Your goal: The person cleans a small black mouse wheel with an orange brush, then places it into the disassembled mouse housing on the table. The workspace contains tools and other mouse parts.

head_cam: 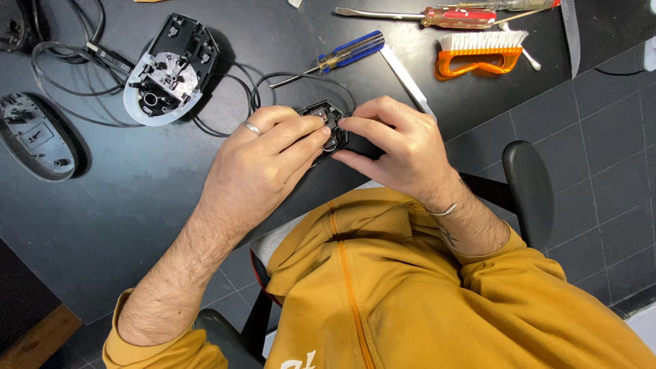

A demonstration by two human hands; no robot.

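Note:
Both my hands hold a small black mouse part [328,117] with exposed circuitry above the dark desk [137,205], close to its near edge. My left hand [263,160], with a ring on one finger, grips it from the left. From the right, my right hand [393,143] pinches it with thumb and fingers. A black cable [301,76] runs from the part back across the desk. Most of the part is hidden under my fingers.
An opened mouse base [167,72] with white rim lies at the back left, a black mouse shell [34,137] at far left. Blue-handled [345,52] and red-handled [451,15] screwdrivers, an orange brush [482,53] and a flat metal strip [406,78] lie behind. Chair armrest [529,188] at right.

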